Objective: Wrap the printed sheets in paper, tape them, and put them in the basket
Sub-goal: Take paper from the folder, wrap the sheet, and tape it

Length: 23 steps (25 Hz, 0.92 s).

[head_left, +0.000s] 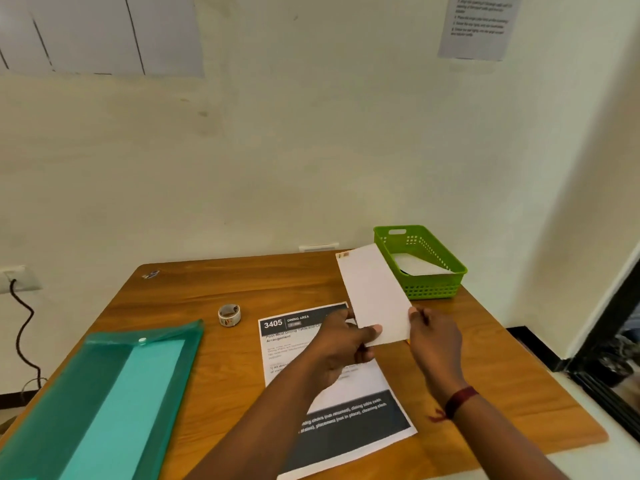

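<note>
While both hands pinch it, the wrapped packet (375, 296) hangs beside the basket (429, 289).

Two bare forearms in view; left hand (341, 344) and right hand (434, 341) bare too. Right wrist: dark maroon wristband (462, 400), thick, cord-like. Loose red thread ends trail off its left side. Left thumbnail short.

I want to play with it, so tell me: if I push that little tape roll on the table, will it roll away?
Probably not at first: the tape roll seems to lie flat, hole up, so it would likely slide on the table. It looks small and hollow, so probably light. Tipped onto its edge, it could roll.
</note>
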{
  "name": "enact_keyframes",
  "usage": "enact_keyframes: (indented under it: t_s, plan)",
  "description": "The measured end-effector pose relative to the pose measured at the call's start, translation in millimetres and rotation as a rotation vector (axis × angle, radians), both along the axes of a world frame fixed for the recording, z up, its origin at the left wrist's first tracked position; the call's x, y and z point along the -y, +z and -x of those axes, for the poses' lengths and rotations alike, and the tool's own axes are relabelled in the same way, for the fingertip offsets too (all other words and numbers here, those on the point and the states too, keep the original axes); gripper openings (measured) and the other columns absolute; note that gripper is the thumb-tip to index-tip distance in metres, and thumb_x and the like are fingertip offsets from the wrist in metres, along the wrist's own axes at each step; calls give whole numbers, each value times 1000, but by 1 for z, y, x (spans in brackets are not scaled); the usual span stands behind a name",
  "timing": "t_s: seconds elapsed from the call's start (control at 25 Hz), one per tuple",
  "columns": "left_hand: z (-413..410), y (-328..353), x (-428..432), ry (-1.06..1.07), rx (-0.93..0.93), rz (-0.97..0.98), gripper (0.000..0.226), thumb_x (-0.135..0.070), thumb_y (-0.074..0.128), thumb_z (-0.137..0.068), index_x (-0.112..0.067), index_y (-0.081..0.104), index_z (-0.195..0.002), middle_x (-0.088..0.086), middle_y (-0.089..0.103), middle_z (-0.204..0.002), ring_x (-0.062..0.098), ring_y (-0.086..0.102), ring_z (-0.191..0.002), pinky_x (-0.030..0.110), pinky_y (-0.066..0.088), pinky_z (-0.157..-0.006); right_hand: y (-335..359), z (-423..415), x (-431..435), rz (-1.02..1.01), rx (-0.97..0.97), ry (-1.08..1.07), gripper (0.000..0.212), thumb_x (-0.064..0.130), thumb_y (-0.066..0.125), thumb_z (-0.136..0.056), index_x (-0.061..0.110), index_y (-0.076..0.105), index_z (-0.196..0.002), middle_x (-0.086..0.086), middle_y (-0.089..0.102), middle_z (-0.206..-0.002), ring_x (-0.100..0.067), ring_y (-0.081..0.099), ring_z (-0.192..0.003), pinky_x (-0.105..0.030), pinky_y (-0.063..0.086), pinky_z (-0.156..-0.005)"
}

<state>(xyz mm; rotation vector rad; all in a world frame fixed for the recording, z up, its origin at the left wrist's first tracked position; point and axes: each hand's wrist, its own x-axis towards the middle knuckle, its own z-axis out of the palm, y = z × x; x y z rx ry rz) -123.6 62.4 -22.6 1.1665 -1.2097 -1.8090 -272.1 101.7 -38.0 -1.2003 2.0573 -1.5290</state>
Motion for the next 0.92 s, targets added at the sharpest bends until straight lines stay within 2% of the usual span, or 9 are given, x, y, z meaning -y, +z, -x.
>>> enact_keyframes:
  t_s: [0.12,0.24,0.36,0.48,0.64,0.76,0.92]
  plan:
    - [29,17,18,8,-37,3,46,-6,75,-83,-7,53,-124,12,66,-115,18,70,-72,27,57,-65,24,35,16,19,-36,-28,32,22,49,-100,10,63,-74,-6,62,-72,-24,58,-70,-38,43,-60]
    - [63,27,40,-5,-38,44,46,-5,75,-83,-5,54,-123,12,65,-117,20,72,-77,26,58,-64,39,66,35,29,-5,-63,32,22,49,-101,12,61,-73,-7,63,-74,-24,57,-68,-38,46,-62]
    - [94,33,66,-11,-36,64,49,1,75,-82,-1,50,-124,16,59,-124,27,69,-92,24,58,-60,47,96,60,6,1,-101,30,23,49,-101,11,64,-78,-7,63,-76,-23,59,-68,-32,47,-60]
    - [121,39,92,15,-84,24,39,9,71,-82,-1,49,-112,21,55,-125,31,66,-93,24,58,-54,51,123,89,-39,-45,-133,33,21,51,-98,5,67,-75,-9,65,-75,-27,60,-69,-35,48,-61]
    - [143,36,130,53,-118,-28,29,12,71,-80,-2,50,-94,17,58,-107,28,66,-80,28,61,-60,45,150,129,-132,-125,-151,28,22,57,-93,4,72,-77,-12,69,-77,-29,62,-72,-36,50,-64]
    - [154,24,151,80,-64,-10,30,11,73,-78,-3,50,-91,15,58,-97,27,67,-75,29,61,-58,31,163,153,-226,-206,-146,28,26,59,-91,7,72,-76,-11,68,-76,-29,61,-72,-31,44,-60]
    - [165,6,163,151,130,95,30,7,77,-77,-4,49,-80,15,56,-103,26,66,-76,22,54,-46,15,169,174,-308,-285,-154,29,31,59,-92,8,67,-76,-11,66,-76,-31,61,-72,-28,39,-58]
